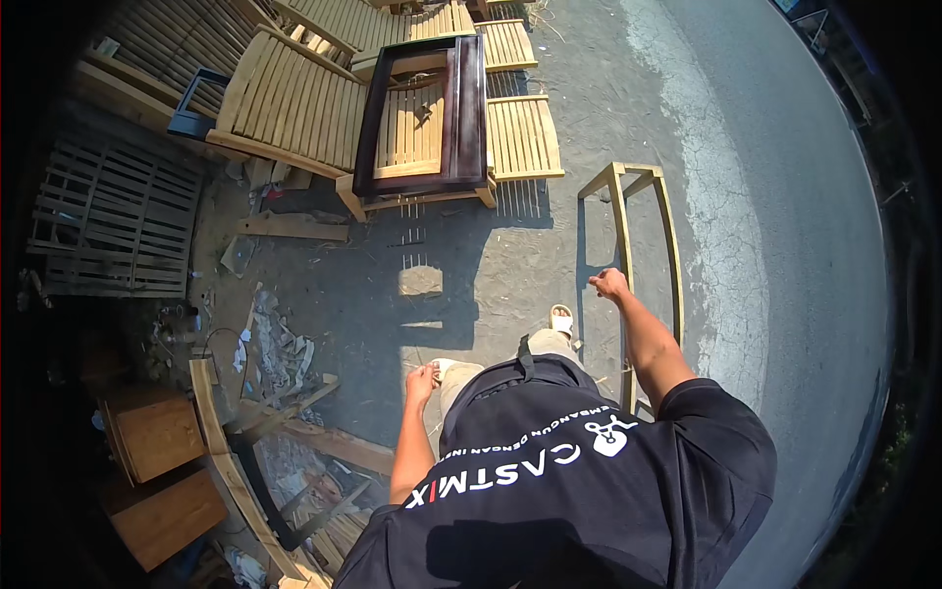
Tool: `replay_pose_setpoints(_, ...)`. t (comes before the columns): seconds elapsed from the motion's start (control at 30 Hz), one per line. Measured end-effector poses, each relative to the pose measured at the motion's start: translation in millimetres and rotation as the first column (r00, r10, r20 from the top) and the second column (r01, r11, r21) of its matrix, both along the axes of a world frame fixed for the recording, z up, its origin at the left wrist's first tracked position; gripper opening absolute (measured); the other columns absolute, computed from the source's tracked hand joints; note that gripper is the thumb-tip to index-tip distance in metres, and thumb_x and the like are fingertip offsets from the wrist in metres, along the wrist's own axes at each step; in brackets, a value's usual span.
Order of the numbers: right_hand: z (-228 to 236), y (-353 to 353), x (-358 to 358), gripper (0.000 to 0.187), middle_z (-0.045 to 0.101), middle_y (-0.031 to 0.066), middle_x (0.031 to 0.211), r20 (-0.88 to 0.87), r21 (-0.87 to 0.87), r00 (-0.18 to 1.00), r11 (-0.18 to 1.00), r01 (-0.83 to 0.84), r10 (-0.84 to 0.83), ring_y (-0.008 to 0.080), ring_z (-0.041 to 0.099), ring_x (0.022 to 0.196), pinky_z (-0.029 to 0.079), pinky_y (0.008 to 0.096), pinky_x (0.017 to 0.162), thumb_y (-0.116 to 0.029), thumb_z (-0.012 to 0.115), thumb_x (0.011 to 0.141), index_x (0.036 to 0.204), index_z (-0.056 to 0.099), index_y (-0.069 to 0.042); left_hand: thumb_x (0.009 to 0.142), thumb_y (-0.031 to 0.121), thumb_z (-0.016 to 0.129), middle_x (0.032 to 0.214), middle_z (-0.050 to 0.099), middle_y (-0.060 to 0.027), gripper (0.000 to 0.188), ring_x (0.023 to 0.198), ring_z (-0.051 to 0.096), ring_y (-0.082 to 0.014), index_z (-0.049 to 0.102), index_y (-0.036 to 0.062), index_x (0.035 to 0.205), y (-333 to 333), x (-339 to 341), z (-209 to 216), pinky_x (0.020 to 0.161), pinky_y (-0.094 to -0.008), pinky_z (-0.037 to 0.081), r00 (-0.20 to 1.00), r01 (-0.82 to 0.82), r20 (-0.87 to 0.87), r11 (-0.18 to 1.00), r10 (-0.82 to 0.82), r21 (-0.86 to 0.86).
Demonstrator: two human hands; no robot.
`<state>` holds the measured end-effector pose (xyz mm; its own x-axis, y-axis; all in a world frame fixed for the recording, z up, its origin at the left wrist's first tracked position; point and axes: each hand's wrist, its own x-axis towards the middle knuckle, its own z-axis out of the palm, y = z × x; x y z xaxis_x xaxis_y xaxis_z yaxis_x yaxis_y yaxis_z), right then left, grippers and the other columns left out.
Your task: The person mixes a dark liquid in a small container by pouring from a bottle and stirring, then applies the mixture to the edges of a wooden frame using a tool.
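My left hand hangs low beside my left leg with its fingers curled closed. Whatever may be inside it is hidden. My right hand is held forward, its fingers bent into a loose pinch; I cannot make out anything in them. It overlaps the near side of a narrow light-wood frame standing on the ground to my right, and whether it touches is unclear. Ahead, a dark-stained, glossy wooden frame lies across slatted wooden lounge chairs, apart from both hands.
Paved road runs along the right. On the left stand a slatted panel, brown wooden cabinets and a curved wooden piece. Scrap boards and plastic litter lie on the ground there.
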<state>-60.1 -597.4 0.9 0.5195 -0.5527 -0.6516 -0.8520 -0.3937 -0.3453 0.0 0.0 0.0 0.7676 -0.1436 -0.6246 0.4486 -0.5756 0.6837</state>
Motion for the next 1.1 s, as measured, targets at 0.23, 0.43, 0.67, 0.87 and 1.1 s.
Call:
replay_pose_setpoints(0.23, 28.3, 226.3, 118.2, 0.044, 0.078, 0.0157, 0.086, 0.133, 0.055, 0.955, 0.960, -0.274, 0.265, 0.0325, 0.076, 0.087, 0.059, 0.0436, 0.087, -0.045, 0.075, 0.090, 0.107, 0.080, -0.005, 0.101, 0.032, 0.056, 0.058, 0.057, -0.0086, 0.042, 0.048, 0.061, -0.0204, 0.060, 0.0003, 0.075, 247.9, -85.4, -9.1, 0.048, -0.0364, 0.051, 0.814, -0.416, -0.305, 0.863, 0.494, 0.287)
replay_pose_setpoints(0.43, 22.6, 358.0, 194.2, 0.046, 0.077, 0.0138, 0.078, 0.114, 0.011, 0.801, 0.806, -0.592, 0.587, 0.0269, 0.076, 0.076, 0.059, 0.0417, 0.076, -0.046, 0.078, 0.088, 0.106, 0.079, -0.004, 0.105, 0.037, 0.057, 0.060, 0.060, -0.0091, 0.047, 0.047, 0.059, -0.0190, 0.063, 0.0009, 0.075, 369.5, -81.6, -22.2, 0.047, -0.0357, 0.050, 0.759, -0.586, -0.293, 0.806, 0.582, 0.084)
replay_pose_setpoints(0.67, -9.6, 333.1, 217.5, 0.040, 0.079, 0.0083, 0.087, -0.289, 0.183, 0.834, 0.882, -0.434, 0.470, 0.0215, 0.080, 0.080, 0.065, 0.0362, 0.066, -0.041, 0.077, 0.090, 0.102, 0.079, -0.003, 0.106, 0.032, 0.065, 0.086, 0.069, -0.0044, 0.034, 0.081, 0.067, -0.0120, 0.069, -0.0011, 0.097, 284.4, 178.1, 110.6, 0.078, -0.0308, 0.055, 0.955, -0.258, 0.041, 0.888, 0.295, -0.380)
replay_pose_setpoints(0.87, -15.7, 375.4, 374.7, 0.039, 0.078, 0.0136, 0.087, -0.333, 0.357, 0.483, 0.582, -0.730, 0.810, 0.0259, 0.077, 0.074, 0.063, 0.0402, 0.067, -0.037, 0.078, 0.088, 0.101, 0.076, 0.000, 0.102, 0.028, 0.069, 0.094, 0.071, -0.0059, 0.025, 0.093, 0.071, -0.0188, 0.067, 0.0024, 0.102, 291.6, 373.6, 405.9, 0.098, -0.0421, 0.053, 0.774, 0.261, 0.595, 0.746, 0.218, -0.613)
replay_pose_setpoints(1.1, -18.2, 634.2, 767.4, 0.038, 0.077, 0.0105, 0.080, 0.215, -0.002, 0.335, 0.344, -0.939, 0.917, 0.0208, 0.075, 0.066, 0.061, 0.0389, 0.067, -0.040, 0.073, 0.090, 0.104, 0.078, -0.005, 0.099, 0.042, 0.071, 0.086, 0.069, -0.0064, 0.036, 0.082, 0.071, -0.0226, 0.074, 0.0061, 0.096, 333.4, 469.3, 545.3, 0.088, -0.0493, 0.054, 0.163, 0.824, 0.784, 0.355, 0.599, -0.442)
